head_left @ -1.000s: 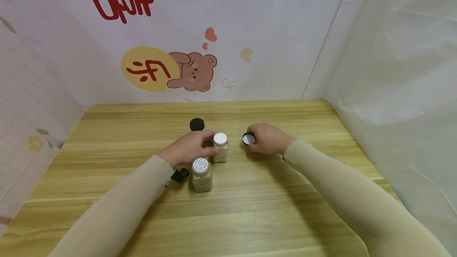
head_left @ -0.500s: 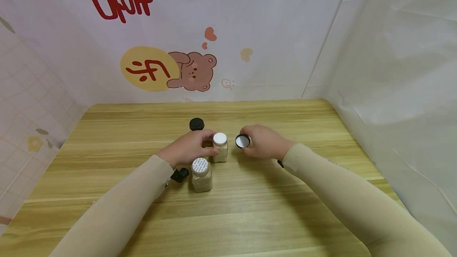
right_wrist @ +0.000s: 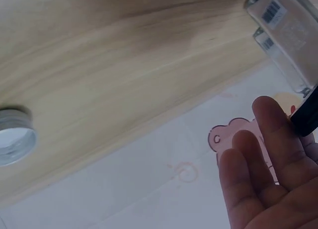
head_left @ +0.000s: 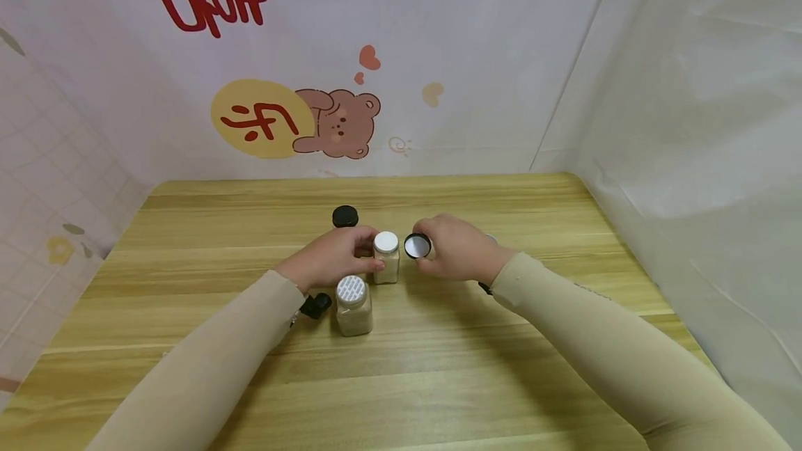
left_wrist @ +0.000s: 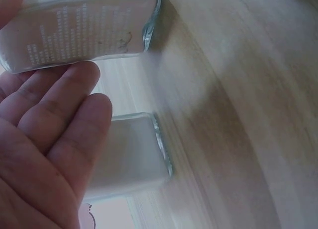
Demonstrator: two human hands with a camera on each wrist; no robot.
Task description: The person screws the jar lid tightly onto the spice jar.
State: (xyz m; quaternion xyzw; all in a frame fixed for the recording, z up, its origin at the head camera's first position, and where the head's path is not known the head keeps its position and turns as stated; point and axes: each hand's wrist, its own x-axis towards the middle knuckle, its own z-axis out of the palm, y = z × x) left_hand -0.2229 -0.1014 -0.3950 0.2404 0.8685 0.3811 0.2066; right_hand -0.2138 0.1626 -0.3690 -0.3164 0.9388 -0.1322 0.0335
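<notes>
In the head view my left hand (head_left: 335, 256) grips an upright glass jar (head_left: 386, 267) with a white top. Its printed side (left_wrist: 89, 33) lies between thumb and fingers of my left hand (left_wrist: 47, 139) in the left wrist view. Just right of that jar, not touching it, my right hand (head_left: 464, 249) pinches a black-rimmed cap (head_left: 417, 246), white inside toward the camera. In the right wrist view the cap (right_wrist: 307, 114) shows as a dark edge at my right hand (right_wrist: 278, 179). A second jar (head_left: 355, 315) with a patterned white seal stands nearer me.
A black-lidded jar (head_left: 345, 216) stands behind my left hand, mostly hidden. A small black object (head_left: 316, 305) lies by my left wrist. A silvery ring-shaped lid (right_wrist: 16, 137) sits on the wooden table (head_left: 438, 381). A printed cloth (head_left: 489, 40) hangs behind the table.
My right hand has moved left with the cap, closer to the gripped jar. The silvery lid now shows partly behind my right wrist. My left hand has stayed in place.
</notes>
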